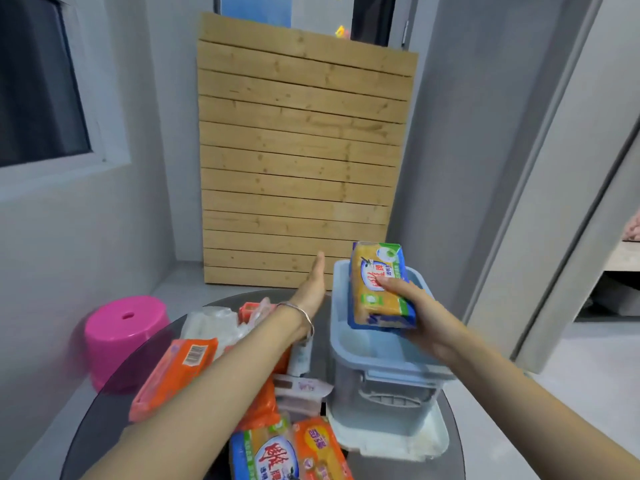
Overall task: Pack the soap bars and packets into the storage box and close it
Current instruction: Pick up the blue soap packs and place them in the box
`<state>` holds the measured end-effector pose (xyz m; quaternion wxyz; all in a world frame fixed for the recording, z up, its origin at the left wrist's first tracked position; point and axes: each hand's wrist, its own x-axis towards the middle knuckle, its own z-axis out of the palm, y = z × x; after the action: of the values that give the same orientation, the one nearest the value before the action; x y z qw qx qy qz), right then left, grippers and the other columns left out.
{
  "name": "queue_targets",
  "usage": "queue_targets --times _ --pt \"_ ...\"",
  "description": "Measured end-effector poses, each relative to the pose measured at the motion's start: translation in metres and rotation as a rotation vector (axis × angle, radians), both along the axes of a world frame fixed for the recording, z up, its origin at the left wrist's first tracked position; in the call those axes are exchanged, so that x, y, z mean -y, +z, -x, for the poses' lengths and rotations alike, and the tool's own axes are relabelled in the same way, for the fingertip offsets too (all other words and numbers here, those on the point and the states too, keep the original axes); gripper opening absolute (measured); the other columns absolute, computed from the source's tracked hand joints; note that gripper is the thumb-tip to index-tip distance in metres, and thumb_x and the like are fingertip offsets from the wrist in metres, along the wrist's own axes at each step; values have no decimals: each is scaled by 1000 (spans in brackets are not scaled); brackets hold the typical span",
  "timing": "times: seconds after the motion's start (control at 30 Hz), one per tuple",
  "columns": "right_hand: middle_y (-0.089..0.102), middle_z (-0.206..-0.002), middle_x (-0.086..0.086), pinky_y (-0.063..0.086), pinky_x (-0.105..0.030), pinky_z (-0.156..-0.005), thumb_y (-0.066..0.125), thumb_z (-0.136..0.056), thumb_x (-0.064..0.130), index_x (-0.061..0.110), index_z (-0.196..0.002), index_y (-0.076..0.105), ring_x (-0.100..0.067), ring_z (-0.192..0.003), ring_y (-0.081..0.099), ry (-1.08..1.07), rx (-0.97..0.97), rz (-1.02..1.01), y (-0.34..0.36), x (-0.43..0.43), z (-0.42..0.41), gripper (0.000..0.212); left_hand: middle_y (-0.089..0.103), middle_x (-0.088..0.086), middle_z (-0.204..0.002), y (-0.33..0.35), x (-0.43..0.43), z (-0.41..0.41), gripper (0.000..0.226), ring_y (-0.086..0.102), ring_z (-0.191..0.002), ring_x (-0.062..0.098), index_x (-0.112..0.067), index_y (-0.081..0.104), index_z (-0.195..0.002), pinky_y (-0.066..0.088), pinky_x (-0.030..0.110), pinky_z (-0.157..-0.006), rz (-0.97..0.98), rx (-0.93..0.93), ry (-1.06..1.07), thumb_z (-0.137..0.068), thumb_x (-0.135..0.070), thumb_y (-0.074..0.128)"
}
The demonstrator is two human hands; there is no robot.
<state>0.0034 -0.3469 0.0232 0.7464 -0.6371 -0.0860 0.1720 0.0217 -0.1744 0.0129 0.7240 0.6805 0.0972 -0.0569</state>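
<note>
A light blue storage box [382, 360] stands open on the right side of a round dark table [104, 420]. My right hand [420, 317] grips a yellow soap bar in a blue and green wrapper [375, 289] and holds it over the box's opening. My left hand [313, 280] is stretched out flat, fingers straight, just left of the box's far corner, holding nothing. Several orange soap packets [176, 375] and a clear packet [213, 323] lie on the table's left half. Another blue-wrapped soap bar [265, 457] and an orange bar [320, 452] lie at the near edge.
The box's pale lid [391, 441] lies flat under the box's near side. A pink plastic stool [126, 337] stands on the floor left of the table. A wooden slat panel [298, 150] leans against the wall behind. A doorway opens at the right.
</note>
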Motion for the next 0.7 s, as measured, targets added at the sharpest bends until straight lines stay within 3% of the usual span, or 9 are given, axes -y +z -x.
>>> queue_targets --times 0.07,0.13,0.17,0.2,0.33,0.43,0.57,0.7 --pt "77 -89 -8 58 -29 -61 75 -64 31 18 -89 78 -20 -72 74 -7 -95 10 -4 13 -15 28 54 8 -137 -18 8 -13 66 52 -124 22 -14 47 -137 38 39 -108 -41 -55 -32 -91 -59 36" --pt "77 -91 -11 59 -32 -62 75 -66 30 15 -85 79 -22 -73 74 -29 -166 37 -12 20 -27 25 70 9 -100 -30 14 -20 51 70 -83 19 -9 55 -128 57 28 -73 -15 -123 -60 -93 -44 46" --pt "76 -94 -13 59 -34 -65 76 -67 29 13 -88 78 -24 -75 74 -38 -192 50 -17 22 -31 27 69 9 -85 -34 16 -22 45 68 -66 18 -6 56 -125 56 24 -56 -14 -148 -63 -93 -36 48" --pt "76 -96 -14 60 -36 -69 77 -67 29 12 -90 77 -25 -77 74 -40 -210 58 -22 24 -34 29 67 10 -78 -37 17 -23 41 65 -60 20 -5 56 -124 54 25 -50 -17 -168 -61 -92 -30 50" --pt "74 -102 -16 55 -43 -89 81 -61 28 9 -91 77 -29 -82 73 -36 -280 84 -33 32 -35 36 62 17 -79 -38 19 -21 35 59 -64 29 -1 56 -118 49 35 -64 113 -232 -37 -88 -18 51" --pt "74 -99 -17 57 -41 -82 78 -65 26 6 -92 74 -29 -78 73 -30 -322 85 -38 38 -32 34 61 19 -85 -33 22 -10 33 58 -69 30 0 55 -120 49 39 -70 199 -216 -18 -90 -8 46" --pt "75 -96 -17 60 -37 -66 81 -57 26 5 -84 78 -29 -75 73 8 -337 66 -41 45 -18 34 60 18 -83 -37 26 11 36 56 -65 28 4 52 -122 49 36 -64 233 -209 21 -88 2 41" --pt "74 -97 -17 59 -36 -66 81 -63 28 7 -83 79 -29 -77 73 55 -384 128 -47 43 -12 29 61 16 -80 -47 28 24 36 58 -65 27 3 53 -123 50 35 -62 231 -203 9 -88 3 44"
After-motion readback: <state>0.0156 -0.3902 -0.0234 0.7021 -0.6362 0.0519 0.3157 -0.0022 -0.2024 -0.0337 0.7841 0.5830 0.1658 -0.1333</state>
